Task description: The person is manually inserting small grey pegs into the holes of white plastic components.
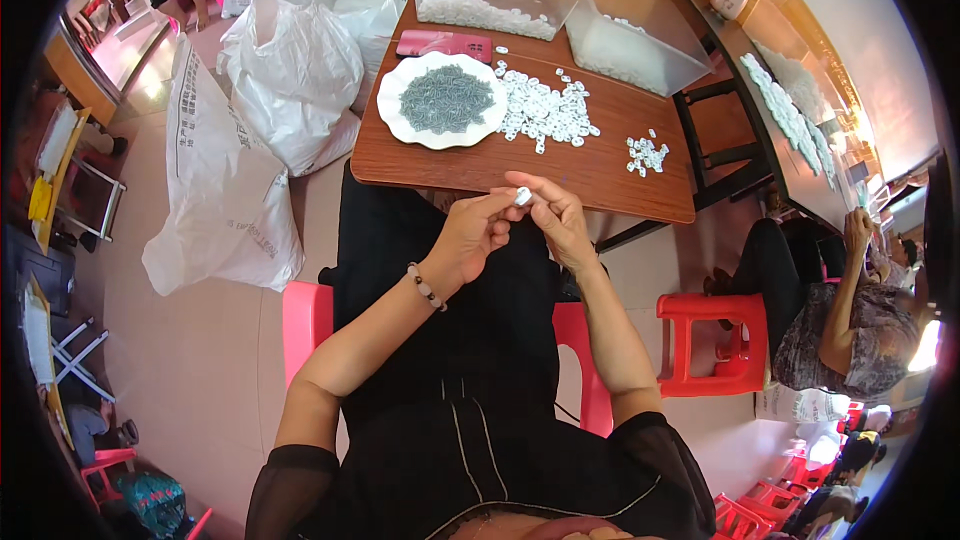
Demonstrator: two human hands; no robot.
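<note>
A small white plastic piece (523, 197) is pinched between the fingertips of my left hand (478, 232) and my right hand (562, 224), just off the table's near edge. Both hands are closed around it, and a beaded bracelet circles my left wrist. Beyond them on the brown table (430, 172) stands a scalloped white plate (392, 112), heaped with small dark grey pins (447, 100). Right of the plate spreads a loose pile of white plastic pieces (545, 110). A smaller cluster of white pieces (646, 155) lies near the table's right side.
Two clear plastic bins (490, 12) (632, 40) with white pieces stand at the table's far side. A pink-red box (445, 44) lies behind the plate. White sacks (225, 180) fill the floor at left. At right are a red stool (712, 340) and a seated person (845, 335) at another table.
</note>
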